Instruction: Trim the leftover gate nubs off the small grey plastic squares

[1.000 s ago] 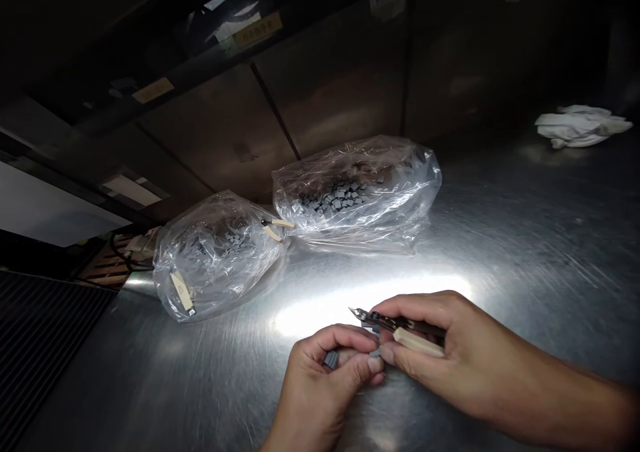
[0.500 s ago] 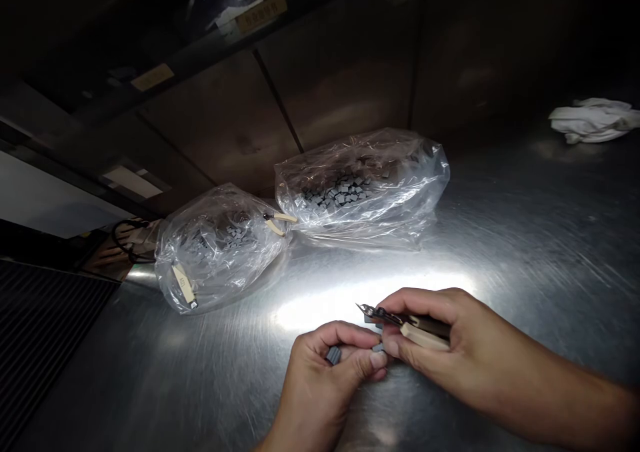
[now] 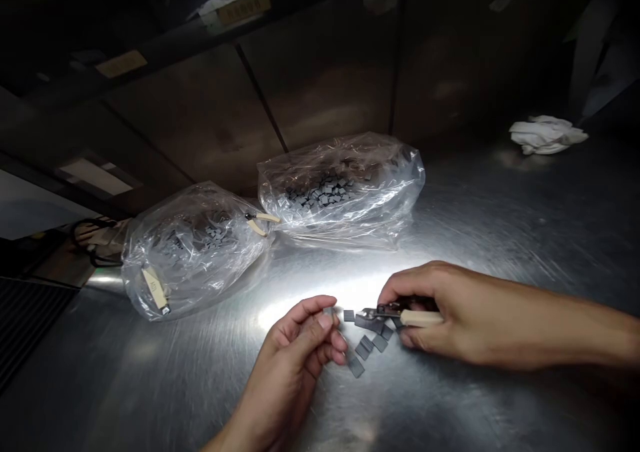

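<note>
My right hand [image 3: 440, 312] is shut on small cutting pliers [image 3: 385, 315] with cream handles, their dark metal jaws pointing left. The jaws sit just above several small grey square pieces [image 3: 367, 345] scattered on the brushed steel table [image 3: 500, 252]. My left hand [image 3: 295, 349] is a little left of those pieces, its fingertips pinching what looks like one more grey piece [image 3: 327, 311]. That piece is mostly hidden by the fingers.
Behind my hands lie a clear plastic bag of grey pieces [image 3: 340, 185] and a second one [image 3: 190, 252]. Another cream-handled pair of pliers [image 3: 257, 223] rests on the nearer bag. A crumpled white cloth [image 3: 547, 135] lies at the back right, below a dark metal wall.
Several grey pieces now lie on the table below my hands. My hands have moved apart, with the right one lower on the pliers. The view has shifted slightly.
</note>
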Action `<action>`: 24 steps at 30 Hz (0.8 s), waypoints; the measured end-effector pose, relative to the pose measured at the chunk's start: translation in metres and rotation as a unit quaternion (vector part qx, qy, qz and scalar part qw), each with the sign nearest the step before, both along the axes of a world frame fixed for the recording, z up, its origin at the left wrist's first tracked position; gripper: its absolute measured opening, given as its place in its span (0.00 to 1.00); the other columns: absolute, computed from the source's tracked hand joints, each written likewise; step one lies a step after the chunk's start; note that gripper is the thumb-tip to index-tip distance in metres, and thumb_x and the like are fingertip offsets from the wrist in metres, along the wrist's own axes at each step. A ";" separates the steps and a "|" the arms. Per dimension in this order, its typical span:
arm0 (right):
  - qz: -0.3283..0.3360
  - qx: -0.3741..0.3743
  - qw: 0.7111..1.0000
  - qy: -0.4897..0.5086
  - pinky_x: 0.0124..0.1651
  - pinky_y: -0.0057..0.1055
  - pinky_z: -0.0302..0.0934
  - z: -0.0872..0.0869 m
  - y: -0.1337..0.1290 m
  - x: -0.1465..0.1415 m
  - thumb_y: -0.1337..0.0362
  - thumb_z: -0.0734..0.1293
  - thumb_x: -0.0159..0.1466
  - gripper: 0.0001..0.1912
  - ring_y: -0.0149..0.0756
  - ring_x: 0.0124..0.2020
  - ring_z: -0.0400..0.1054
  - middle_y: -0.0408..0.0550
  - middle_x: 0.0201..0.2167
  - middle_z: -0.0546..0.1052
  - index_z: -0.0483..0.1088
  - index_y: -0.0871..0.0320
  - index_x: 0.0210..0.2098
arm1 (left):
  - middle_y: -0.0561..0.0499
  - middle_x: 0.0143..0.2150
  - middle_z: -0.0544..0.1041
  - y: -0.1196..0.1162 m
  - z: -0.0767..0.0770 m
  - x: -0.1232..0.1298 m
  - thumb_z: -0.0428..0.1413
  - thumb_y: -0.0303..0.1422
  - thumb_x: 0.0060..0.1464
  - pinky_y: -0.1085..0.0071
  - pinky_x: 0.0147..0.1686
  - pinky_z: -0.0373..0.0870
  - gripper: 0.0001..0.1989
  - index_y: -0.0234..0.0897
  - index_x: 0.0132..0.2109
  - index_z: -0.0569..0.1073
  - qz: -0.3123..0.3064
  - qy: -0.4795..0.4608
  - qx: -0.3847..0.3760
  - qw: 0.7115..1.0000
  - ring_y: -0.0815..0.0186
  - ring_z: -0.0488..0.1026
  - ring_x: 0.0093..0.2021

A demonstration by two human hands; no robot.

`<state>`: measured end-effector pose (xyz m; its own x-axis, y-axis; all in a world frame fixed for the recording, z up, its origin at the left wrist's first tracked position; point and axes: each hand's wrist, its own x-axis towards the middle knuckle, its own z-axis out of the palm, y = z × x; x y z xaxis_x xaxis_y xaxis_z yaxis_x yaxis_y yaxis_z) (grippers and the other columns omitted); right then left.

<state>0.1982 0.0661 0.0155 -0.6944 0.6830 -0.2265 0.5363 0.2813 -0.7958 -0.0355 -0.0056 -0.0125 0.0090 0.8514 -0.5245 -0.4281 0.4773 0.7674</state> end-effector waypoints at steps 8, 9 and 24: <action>0.055 0.096 0.994 -0.006 0.40 0.26 0.64 -0.001 0.000 0.002 0.79 0.66 0.60 0.17 0.32 0.40 0.73 0.39 0.41 0.78 0.74 0.50 0.40 | 0.50 0.32 0.79 0.003 0.004 -0.001 0.71 0.28 0.51 0.76 0.30 0.76 0.09 0.31 0.39 0.81 0.001 -0.020 -0.018 1.000 0.71 0.75 0.28; 0.057 0.094 0.994 -0.004 0.39 0.26 0.64 0.000 0.001 0.002 0.79 0.66 0.60 0.17 0.32 0.40 0.73 0.39 0.41 0.78 0.74 0.51 0.40 | 0.49 0.33 0.79 0.003 0.004 -0.001 0.70 0.27 0.51 0.76 0.31 0.76 0.08 0.31 0.39 0.81 0.000 -0.022 -0.019 1.000 0.70 0.75 0.29; 0.012 0.127 0.992 0.018 0.40 0.34 0.63 -0.017 0.008 0.003 0.71 0.64 0.68 0.10 0.37 0.38 0.72 0.45 0.39 0.79 0.75 0.54 0.43 | 0.47 0.32 0.77 0.002 0.005 -0.005 0.58 0.24 0.56 0.72 0.28 0.78 0.05 0.32 0.34 0.79 0.000 -0.061 -0.012 0.998 0.67 0.75 0.29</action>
